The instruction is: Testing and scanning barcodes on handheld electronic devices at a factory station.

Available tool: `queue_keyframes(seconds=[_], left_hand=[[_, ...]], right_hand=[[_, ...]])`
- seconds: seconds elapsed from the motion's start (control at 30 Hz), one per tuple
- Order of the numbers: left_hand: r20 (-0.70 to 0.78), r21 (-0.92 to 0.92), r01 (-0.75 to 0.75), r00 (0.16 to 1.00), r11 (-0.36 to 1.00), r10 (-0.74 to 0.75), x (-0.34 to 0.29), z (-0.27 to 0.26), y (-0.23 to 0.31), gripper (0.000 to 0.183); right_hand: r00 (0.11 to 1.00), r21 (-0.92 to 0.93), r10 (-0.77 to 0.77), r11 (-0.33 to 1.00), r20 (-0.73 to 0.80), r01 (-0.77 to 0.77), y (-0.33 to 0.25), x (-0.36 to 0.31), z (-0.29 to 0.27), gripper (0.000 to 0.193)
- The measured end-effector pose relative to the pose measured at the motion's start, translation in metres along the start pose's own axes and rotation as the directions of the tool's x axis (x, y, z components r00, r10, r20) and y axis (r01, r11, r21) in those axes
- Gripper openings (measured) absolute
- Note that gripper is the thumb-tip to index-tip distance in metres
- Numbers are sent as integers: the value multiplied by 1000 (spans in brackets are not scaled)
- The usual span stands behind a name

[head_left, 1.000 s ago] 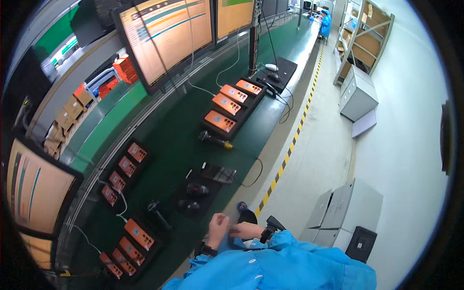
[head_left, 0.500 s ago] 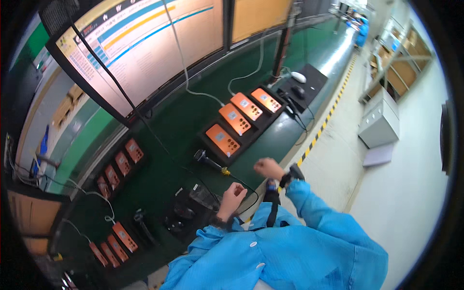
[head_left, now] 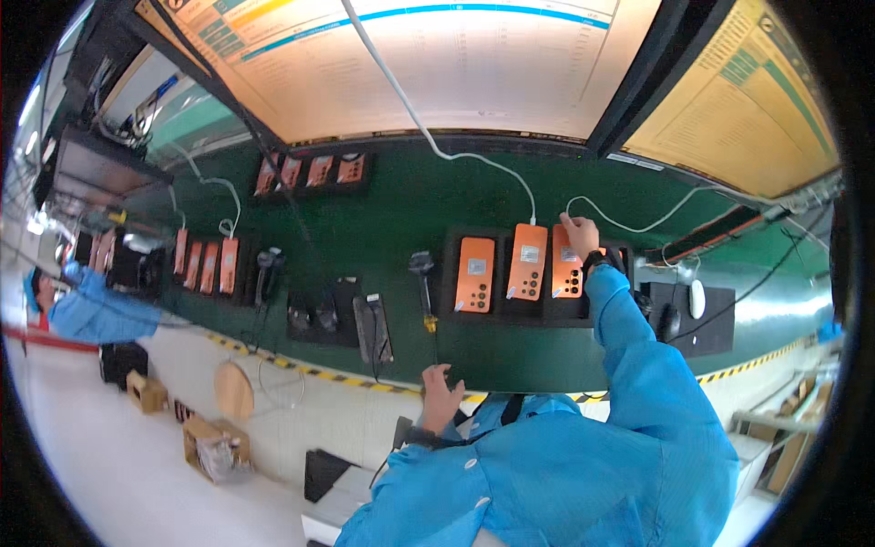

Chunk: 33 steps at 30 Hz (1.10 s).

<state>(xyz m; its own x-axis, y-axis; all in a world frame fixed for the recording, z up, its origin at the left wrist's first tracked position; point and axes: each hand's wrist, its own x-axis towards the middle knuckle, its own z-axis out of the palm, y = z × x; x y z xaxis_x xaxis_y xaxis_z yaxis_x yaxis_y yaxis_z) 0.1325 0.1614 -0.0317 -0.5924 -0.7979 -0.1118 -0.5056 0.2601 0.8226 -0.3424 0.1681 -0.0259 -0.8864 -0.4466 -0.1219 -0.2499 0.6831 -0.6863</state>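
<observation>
My right hand (head_left: 581, 239) is at the top end of an orange phone (head_left: 565, 276), the third from the left in a black tray (head_left: 510, 321). Its fingers are closed where a white cable (head_left: 620, 223) meets the phone; they hide the plug. To the left, another orange phone (head_left: 528, 263) has its own white cable (head_left: 467, 159) plugged in at the top. The leftmost phone (head_left: 475, 273) in the tray shows no cable. My left hand (head_left: 442, 399) hovers by the table's front edge, fingers bent and apart, holding nothing. A handheld scanner (head_left: 423, 283) lies beyond it.
Large monitors (head_left: 428, 82) stand along the back. More orange phones (head_left: 208, 266) sit in trays further left, near a second scanner (head_left: 268, 273). A black mat (head_left: 706, 314) with two mice lies at right. Another person in blue (head_left: 100, 305) is at far left.
The view has swung round toward the table and monitors. My right hand has gone from in front of my body to the third phone's top end. My left hand stays near the table's front edge.
</observation>
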Motion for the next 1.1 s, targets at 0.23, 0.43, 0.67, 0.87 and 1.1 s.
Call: queue_keyframes(seconds=[0.23,0.43,0.67,0.87,1.1], left_hand=[[-50,-114,153,986,982,-159,-8,36,-4,29],[-150,-115,162,973,980,-178,11,58,13,33],[-144,-68,-5,990,998,-5,63,74,50,39],[-200,-14,17,980,1000,-19,57,58,52,34],[-413,164,109,910,980,-32,71,43,35,38]], right_hand=[[988,38,-153,987,0,153,14,-1,-5,42],[981,8,-176,984,84,176,8,-40,-34,40],[971,174,-227,956,-72,237,11,-36,-33,34],[952,36,-245,966,-184,256,27,14,-54,25],[925,-233,-298,942,-236,244,63,-56,22,43]])
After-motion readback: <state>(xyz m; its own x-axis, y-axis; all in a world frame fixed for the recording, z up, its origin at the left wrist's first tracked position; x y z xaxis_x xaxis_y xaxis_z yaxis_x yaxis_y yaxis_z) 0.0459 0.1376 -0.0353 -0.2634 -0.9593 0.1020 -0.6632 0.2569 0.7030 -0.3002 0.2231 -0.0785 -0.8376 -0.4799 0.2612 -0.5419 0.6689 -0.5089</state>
